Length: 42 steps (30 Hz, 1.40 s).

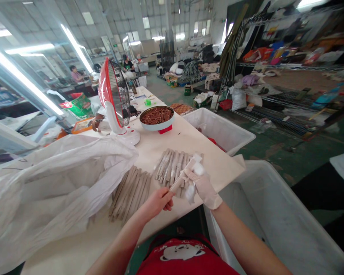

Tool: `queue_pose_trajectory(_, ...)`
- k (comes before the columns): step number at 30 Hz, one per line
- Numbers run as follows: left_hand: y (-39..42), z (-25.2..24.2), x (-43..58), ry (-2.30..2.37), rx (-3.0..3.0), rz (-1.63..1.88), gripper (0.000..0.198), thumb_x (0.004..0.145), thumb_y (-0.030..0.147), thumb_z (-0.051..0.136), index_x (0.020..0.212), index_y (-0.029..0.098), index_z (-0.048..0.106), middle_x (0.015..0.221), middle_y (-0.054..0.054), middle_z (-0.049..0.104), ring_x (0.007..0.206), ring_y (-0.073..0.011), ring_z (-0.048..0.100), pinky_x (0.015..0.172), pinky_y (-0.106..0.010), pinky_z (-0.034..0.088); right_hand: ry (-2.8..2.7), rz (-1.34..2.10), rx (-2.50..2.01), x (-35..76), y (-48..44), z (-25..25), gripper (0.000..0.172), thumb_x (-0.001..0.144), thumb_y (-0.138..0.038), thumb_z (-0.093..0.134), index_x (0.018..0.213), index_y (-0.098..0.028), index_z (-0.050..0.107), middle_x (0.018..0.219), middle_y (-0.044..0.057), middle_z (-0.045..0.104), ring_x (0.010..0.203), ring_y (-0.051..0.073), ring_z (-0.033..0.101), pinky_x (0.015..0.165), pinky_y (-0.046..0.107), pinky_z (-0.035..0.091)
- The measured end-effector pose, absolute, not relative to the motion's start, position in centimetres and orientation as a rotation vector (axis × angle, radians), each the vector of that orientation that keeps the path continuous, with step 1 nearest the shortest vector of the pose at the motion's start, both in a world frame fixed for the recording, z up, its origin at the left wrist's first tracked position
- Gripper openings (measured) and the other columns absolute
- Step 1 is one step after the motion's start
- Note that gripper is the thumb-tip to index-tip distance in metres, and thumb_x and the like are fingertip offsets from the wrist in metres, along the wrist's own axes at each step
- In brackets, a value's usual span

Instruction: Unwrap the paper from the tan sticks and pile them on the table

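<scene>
Holding 1 stick [181,176], left hand [157,203] nears 2 cotton tufts [198,169].

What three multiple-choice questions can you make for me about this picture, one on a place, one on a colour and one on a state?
1. Where is the round tin of brown sticks?
A. In the white bin
B. On the table
C. On the wire shelf

2. What colour is the rim of the fan?
A. Green
B. Blue
C. Red

3. Which of the hands wears a white glove?
A. The right hand
B. The left hand
C. Neither

Answers:
1. B, because the tin sits on a small red stand on the table top.
2. C, because the rim shows bright red.
3. A, because the glove is on the right hand, while the left hand, gripping a pale stick, is bare.
</scene>
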State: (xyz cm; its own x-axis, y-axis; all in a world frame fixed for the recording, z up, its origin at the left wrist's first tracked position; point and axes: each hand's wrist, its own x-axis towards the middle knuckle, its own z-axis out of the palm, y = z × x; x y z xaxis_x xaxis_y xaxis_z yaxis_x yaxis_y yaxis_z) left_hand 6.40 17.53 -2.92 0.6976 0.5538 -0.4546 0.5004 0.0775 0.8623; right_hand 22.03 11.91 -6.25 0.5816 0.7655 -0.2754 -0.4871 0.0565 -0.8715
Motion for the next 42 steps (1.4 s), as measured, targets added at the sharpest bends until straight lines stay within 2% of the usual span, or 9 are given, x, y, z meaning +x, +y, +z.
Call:
queue_pose_trajectory(6,18.1,-3.5,5.9,0.981,1.747,0.346,0.029,0.086,0.046,0.038,0.079,0.019,0.046,0.049,0.009,0.040,0.040,-0.0073,0.034,0.041,-0.020,0.027,-0.479,1.037,-1.205,20.6,12.1,-6.8,0.034,0.061,-0.043,0.077,0.086,-0.021,0.070,0.086,0.004,0.072,0.082,0.020,0.064,0.079,0.032,0.050)
queue_pose_trajectory(11,18.7,-4.5,5.8,0.959,1.808,0.292,0.029,0.085,0.046,0.044,0.091,0.018,0.050,0.052,0.008,0.042,0.045,-0.0083,0.037,0.044,-0.020,0.026,-0.240,1.027,-0.972,21.8,13.3,-6.6,0.039,0.071,-0.051,0.067,0.091,-0.018,0.068,0.057,-0.002,0.063,0.048,0.011,0.053,0.049,0.025,0.045)
queue_pose_trajectory(16,20.1,-5.7,7.2,0.982,1.816,0.425,0.028,0.084,0.044,0.045,0.090,0.017,0.052,0.057,0.006,0.043,0.051,-0.0093,0.039,0.047,-0.021,0.027,-0.262,1.139,-0.902,20.5,14.6,-7.2,0.031,0.066,-0.042,0.073,0.087,-0.019,0.068,0.070,0.000,0.068,0.059,0.012,0.058,0.059,0.024,0.048)
queue_pose_trajectory(24,21.7,-8.3,7.1,1.023,1.844,0.335,0.023,0.083,0.040,0.045,0.073,0.019,0.048,0.056,0.006,0.041,0.054,-0.0101,0.040,0.049,-0.021,0.029,-0.141,1.209,-0.948,21.3,16.9,-9.5,0.034,0.065,-0.048,0.072,0.080,-0.018,0.067,0.054,-0.001,0.061,0.051,0.013,0.056,0.048,0.025,0.044)
queue_pose_trajectory(30,26.9,-13.2,10.9,1.212,1.741,0.224,0.027,0.088,0.037,0.035,0.080,0.018,0.051,0.055,0.005,0.048,0.046,-0.0098,0.045,0.047,-0.021,0.034,-0.050,1.241,-0.925,24.5,16.9,-11.2,0.032,0.072,-0.041,0.068,0.092,-0.017,0.068,0.041,-0.009,0.043,0.036,0.007,0.038,0.041,0.021,0.038)
queue_pose_trajectory(32,29.5,-14.2,12.4,1.288,1.761,0.227,0.026,0.088,0.031,0.033,0.081,0.016,0.053,0.059,0.002,0.052,0.049,-0.0106,0.048,0.050,-0.022,0.037,-0.037,1.312,-0.821,26.3,16.5,-10.9,0.029,0.074,-0.034,0.065,0.097,-0.016,0.069,0.046,-0.007,0.050,0.040,0.007,0.044,0.045,0.021,0.044)
queue_pose_trajectory(35,32.0,-14.5,14.3,1.310,1.827,0.245,0.023,0.086,0.024,0.037,0.082,0.015,0.057,0.072,-0.004,0.059,0.069,-0.0146,0.057,0.063,-0.025,0.041,0.018,1.329,-0.763,27.5,16.0,-10.4,0.026,0.071,-0.024,0.064,0.095,-0.016,0.070,0.076,0.002,0.070,0.064,0.011,0.062,0.066,0.022,0.053)
queue_pose_trajectory(38,31.3,-13.2,14.9,1.266,1.904,0.310,0.022,0.086,0.028,0.042,0.091,0.016,0.059,0.093,-0.008,0.062,0.093,-0.0179,0.056,0.079,-0.027,0.040,0.000,1.310,-0.790,27.3,15.8,-10.3,0.025,0.072,-0.028,0.066,0.094,-0.018,0.071,0.101,0.006,0.071,0.091,0.016,0.065,0.082,0.025,0.052)
queue_pose_trajectory(42,26.5,-10.6,14.4,0.939,1.813,0.231,0.034,0.085,0.046,0.042,0.079,0.016,0.059,0.075,-0.002,0.061,0.075,-0.0158,0.056,0.069,-0.026,0.042,-0.086,1.196,-0.902,26.1,16.0,-10.8,0.028,0.070,-0.040,0.068,0.091,-0.021,0.071,0.098,0.005,0.072,0.092,0.021,0.065,0.079,0.031,0.053)
